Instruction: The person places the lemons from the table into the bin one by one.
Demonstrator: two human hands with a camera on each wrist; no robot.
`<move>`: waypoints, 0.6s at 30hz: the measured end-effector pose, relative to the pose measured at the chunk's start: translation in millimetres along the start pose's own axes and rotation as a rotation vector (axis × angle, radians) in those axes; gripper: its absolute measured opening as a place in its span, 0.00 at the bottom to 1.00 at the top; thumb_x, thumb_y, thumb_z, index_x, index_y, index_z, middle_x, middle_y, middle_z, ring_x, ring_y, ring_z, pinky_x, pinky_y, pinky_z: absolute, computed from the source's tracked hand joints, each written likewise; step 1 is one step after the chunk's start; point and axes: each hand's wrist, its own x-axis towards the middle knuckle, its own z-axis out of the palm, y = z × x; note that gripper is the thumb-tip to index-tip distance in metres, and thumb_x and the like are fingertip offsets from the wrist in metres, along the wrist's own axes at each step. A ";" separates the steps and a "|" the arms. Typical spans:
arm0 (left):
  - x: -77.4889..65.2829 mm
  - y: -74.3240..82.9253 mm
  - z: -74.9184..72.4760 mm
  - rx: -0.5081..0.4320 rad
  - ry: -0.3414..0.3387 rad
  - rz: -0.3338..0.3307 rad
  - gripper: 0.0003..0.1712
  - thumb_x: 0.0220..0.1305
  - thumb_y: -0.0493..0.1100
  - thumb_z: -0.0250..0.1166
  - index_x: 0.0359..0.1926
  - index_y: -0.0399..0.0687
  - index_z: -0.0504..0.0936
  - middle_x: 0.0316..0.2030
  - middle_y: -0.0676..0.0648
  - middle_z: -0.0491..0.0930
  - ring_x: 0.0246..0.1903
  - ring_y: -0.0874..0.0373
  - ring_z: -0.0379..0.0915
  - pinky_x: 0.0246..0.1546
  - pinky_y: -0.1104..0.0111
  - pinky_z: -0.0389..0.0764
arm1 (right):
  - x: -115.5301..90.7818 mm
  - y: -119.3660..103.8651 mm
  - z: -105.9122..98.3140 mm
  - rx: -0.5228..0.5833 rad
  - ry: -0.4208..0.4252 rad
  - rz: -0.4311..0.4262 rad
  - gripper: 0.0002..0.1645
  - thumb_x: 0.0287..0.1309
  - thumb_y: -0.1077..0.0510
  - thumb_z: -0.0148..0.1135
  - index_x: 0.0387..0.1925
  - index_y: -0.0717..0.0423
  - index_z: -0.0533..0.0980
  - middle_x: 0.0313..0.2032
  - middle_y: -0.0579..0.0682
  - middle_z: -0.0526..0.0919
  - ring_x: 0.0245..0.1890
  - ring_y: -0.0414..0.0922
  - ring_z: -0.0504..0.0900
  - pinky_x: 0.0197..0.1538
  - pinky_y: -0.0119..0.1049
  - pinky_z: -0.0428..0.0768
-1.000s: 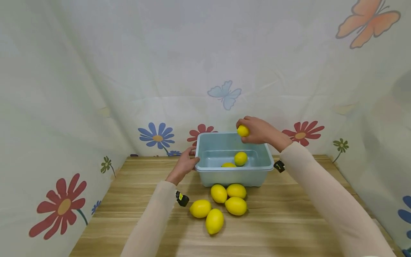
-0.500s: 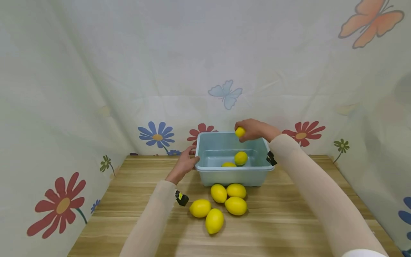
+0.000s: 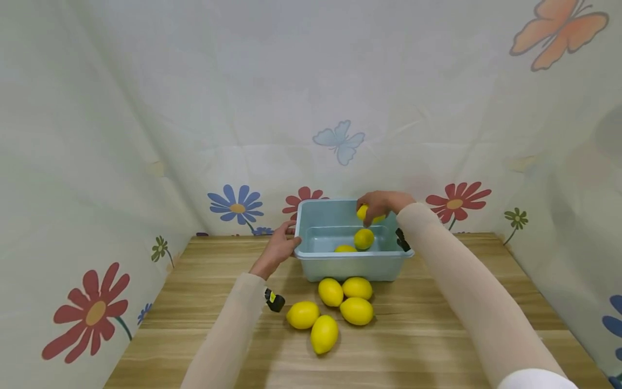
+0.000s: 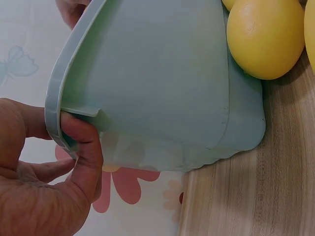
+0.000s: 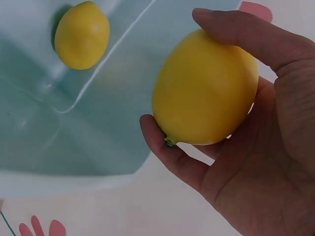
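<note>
A light blue plastic basin (image 3: 350, 266) stands on the wooden table. My left hand (image 3: 278, 247) grips its left rim; in the left wrist view, thumb and fingers of that hand (image 4: 54, 172) pinch the rim (image 4: 54, 93) from both sides. Over the basin's back right part my right hand (image 3: 381, 204) holds a lemon (image 3: 362, 212). The right wrist view shows this lemon (image 5: 204, 91) between thumb and curled fingers, stem end visible. Inside the basin lie a whole lemon (image 3: 364, 239) and another lemon (image 3: 345, 249), mostly hidden by the front wall.
Several lemons (image 3: 357, 311) lie loose on the table (image 3: 418, 346) in front of the basin, the rear ones close to its front wall. A patterned curtain (image 3: 272, 108) hangs behind and at both sides. Each wrist carries a small black device (image 3: 275, 301).
My right hand has lowered the lemon from above the back rim into the basin's upper part. The left hand stays on the rim, and the other lemons have not moved.
</note>
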 end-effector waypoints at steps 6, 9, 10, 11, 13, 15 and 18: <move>-0.8 1.1 -0.6 -0.005 -0.003 -0.001 0.33 0.69 0.40 0.57 0.73 0.47 0.60 0.64 0.33 0.68 0.50 0.44 0.77 0.37 0.64 0.86 | 8.7 6.4 6.6 -0.020 -0.017 -0.002 0.35 0.57 0.51 0.67 0.66 0.50 0.69 0.64 0.56 0.71 0.57 0.53 0.73 0.60 0.50 0.78; -1.4 1.8 -0.6 -0.012 -0.003 0.006 0.33 0.68 0.39 0.57 0.72 0.46 0.60 0.64 0.33 0.68 0.50 0.44 0.77 0.36 0.64 0.86 | 11.0 8.9 8.7 -0.028 -0.011 0.008 0.33 0.57 0.51 0.67 0.64 0.49 0.70 0.62 0.56 0.73 0.55 0.53 0.74 0.61 0.50 0.78; -1.5 1.8 -0.7 -0.013 -0.002 0.005 0.33 0.68 0.39 0.57 0.72 0.46 0.60 0.64 0.33 0.68 0.50 0.44 0.77 0.36 0.64 0.86 | 11.5 9.5 9.2 -0.029 -0.012 0.011 0.33 0.57 0.51 0.68 0.64 0.49 0.70 0.61 0.56 0.73 0.55 0.53 0.74 0.61 0.50 0.77; -1.2 1.5 -0.7 -0.013 -0.001 0.007 0.33 0.68 0.39 0.57 0.72 0.46 0.60 0.63 0.32 0.68 0.49 0.44 0.77 0.36 0.64 0.85 | 11.9 10.0 9.6 -0.028 -0.016 0.011 0.32 0.57 0.52 0.68 0.63 0.50 0.71 0.61 0.56 0.73 0.54 0.53 0.74 0.61 0.51 0.77; -1.6 1.9 -0.7 -0.013 0.000 0.005 0.33 0.68 0.39 0.57 0.72 0.46 0.60 0.63 0.32 0.68 0.49 0.44 0.77 0.35 0.65 0.85 | 12.1 11.1 10.2 -0.016 -0.021 0.018 0.30 0.57 0.52 0.68 0.62 0.50 0.71 0.62 0.57 0.73 0.54 0.54 0.75 0.62 0.52 0.76; -2.0 2.3 -0.8 -0.013 0.002 0.003 0.33 0.68 0.38 0.57 0.72 0.46 0.60 0.64 0.32 0.68 0.49 0.45 0.77 0.35 0.65 0.85 | 12.2 11.2 10.8 -0.002 -0.028 0.014 0.30 0.58 0.53 0.68 0.61 0.50 0.72 0.63 0.58 0.72 0.55 0.55 0.75 0.63 0.53 0.75; -3.0 2.8 -0.5 -0.015 0.002 0.001 0.34 0.68 0.39 0.57 0.73 0.46 0.60 0.64 0.32 0.67 0.50 0.44 0.77 0.34 0.66 0.85 | 10.7 10.4 11.4 -0.007 -0.026 0.005 0.29 0.58 0.52 0.67 0.60 0.51 0.71 0.65 0.59 0.70 0.56 0.55 0.75 0.63 0.54 0.75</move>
